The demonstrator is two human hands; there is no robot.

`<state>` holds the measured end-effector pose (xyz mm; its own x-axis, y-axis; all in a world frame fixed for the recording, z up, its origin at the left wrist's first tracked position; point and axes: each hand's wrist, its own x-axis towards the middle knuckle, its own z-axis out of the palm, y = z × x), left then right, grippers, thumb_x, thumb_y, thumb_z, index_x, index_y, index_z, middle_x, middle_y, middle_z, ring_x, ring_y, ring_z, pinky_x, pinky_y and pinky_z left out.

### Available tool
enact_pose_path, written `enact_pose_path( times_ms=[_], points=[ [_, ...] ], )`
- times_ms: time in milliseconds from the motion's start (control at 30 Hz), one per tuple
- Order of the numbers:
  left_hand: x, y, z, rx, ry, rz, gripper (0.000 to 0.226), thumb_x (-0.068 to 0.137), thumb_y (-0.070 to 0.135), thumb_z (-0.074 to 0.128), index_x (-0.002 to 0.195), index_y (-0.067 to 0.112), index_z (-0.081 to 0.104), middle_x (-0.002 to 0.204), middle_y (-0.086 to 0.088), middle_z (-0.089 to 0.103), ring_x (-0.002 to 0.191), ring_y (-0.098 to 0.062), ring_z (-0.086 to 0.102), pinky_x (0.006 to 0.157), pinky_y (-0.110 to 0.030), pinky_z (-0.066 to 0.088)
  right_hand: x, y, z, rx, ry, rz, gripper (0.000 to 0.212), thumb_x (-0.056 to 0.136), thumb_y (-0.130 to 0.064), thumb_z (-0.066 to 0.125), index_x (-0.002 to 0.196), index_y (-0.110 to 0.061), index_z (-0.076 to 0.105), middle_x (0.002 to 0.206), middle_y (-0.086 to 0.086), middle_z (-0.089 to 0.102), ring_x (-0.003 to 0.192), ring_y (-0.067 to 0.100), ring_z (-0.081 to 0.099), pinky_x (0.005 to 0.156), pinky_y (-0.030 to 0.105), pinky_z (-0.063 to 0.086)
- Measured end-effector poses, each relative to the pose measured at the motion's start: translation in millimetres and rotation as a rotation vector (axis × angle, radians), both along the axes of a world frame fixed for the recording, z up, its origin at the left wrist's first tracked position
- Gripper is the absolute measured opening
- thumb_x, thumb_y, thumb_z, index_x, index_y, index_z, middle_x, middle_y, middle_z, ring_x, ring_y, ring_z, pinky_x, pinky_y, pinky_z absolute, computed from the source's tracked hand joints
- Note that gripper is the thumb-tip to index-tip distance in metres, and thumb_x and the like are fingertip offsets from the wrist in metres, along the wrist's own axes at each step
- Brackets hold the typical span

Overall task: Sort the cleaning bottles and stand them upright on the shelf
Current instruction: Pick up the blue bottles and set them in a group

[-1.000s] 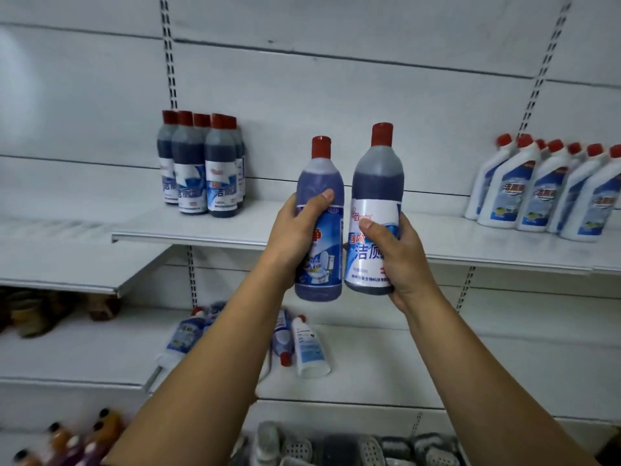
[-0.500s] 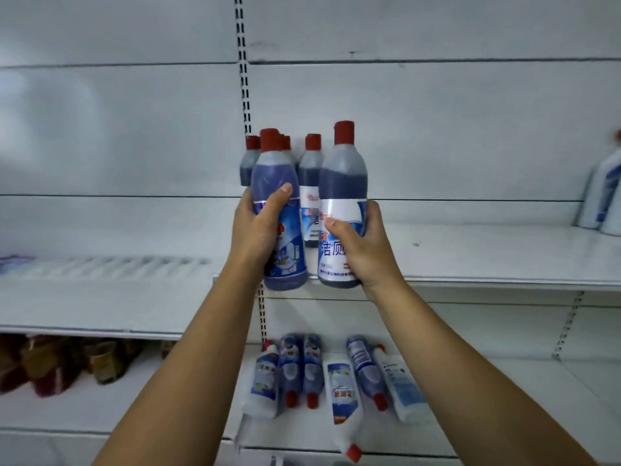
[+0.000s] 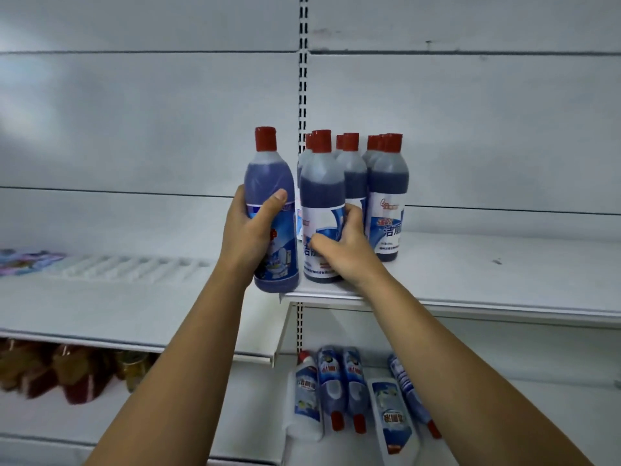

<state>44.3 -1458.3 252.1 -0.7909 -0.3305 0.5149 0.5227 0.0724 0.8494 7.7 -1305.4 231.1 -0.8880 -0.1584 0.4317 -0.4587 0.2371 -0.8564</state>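
Left hand [image 3: 247,237] wraps around 1 blue-label cleaner bottle [image 3: 272,176] at the shelf [image 3: 487,280] edge; right hand [image 3: 346,250] clasps 1 white-label bottle [image 3: 322,183] standing beside red-capped bottles [image 3: 389,183].

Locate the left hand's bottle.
Head view, centre-left: the left hand holds the purple bottle upright at the front left corner of the shelf, just left of the dark bottle the right hand grips.

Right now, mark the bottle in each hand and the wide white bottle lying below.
Purple red-capped plastic bottle [image 3: 268,176]: head view, upper body.
Dark-blue white-labelled plastic bottle [image 3: 322,188]: head view, shoulder.
Wide white plastic bottle [image 3: 396,419]: head view, label.
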Motion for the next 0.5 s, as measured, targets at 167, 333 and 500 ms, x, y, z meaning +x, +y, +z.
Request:
enact_pose_path(
  times_ms=[167, 333, 500],
  points=[
    [-8.6, -1.0, -2.8, -0.032, 0.031, -0.025, 0.027, 0.092, 0.04, 0.064, 0.115, 0.041, 0.052, 0.114, 0.008, 0.067, 0.097, -0.012, 0.071, 0.074, -0.025, 0.059, -6.4, -1.6, -3.0, 0.144, 0.102, -0.08, 0.076, 0.079, -0.038, 0.077, 0.142, -0.026, 0.036, 0.135, -0.001, 0.05, 0.116, 0.011, 0.056, 0.101, 0.03, 0.047],
    [-12.3, -0.7, -3.9, -0.056, 0.046, -0.029, 0.034, 0.091, 0.043, 0.064, 0.122, 0.038, 0.05, 0.117, 0.008, 0.066, 0.1, -0.012, 0.07, 0.077, -0.025, 0.058, -5.0, -4.4, 1.2, 0.376, 0.274, -0.29, 0.061, 0.08, -0.051, 0.072, 0.123, -0.015, 0.049, 0.113, 0.001, 0.067, 0.1, 0.017, 0.064, 0.081, 0.033, 0.055],
    [-13.2, -1.4, -5.0, -0.04, 0.024, -0.021, 0.047, 0.088, 0.049, 0.064, 0.129, 0.036, 0.047, 0.125, 0.005, 0.064, 0.106, -0.016, 0.067, 0.087, -0.035, 0.059, -8.9, -2.9, 4.2, 0.638, 0.304, -0.445, 0.055, 0.082, -0.068, 0.058, 0.084, -0.012, 0.058, 0.073, 0.002, 0.063, 0.069, 0.02, 0.061, 0.057, 0.033, 0.046]
  ],
)
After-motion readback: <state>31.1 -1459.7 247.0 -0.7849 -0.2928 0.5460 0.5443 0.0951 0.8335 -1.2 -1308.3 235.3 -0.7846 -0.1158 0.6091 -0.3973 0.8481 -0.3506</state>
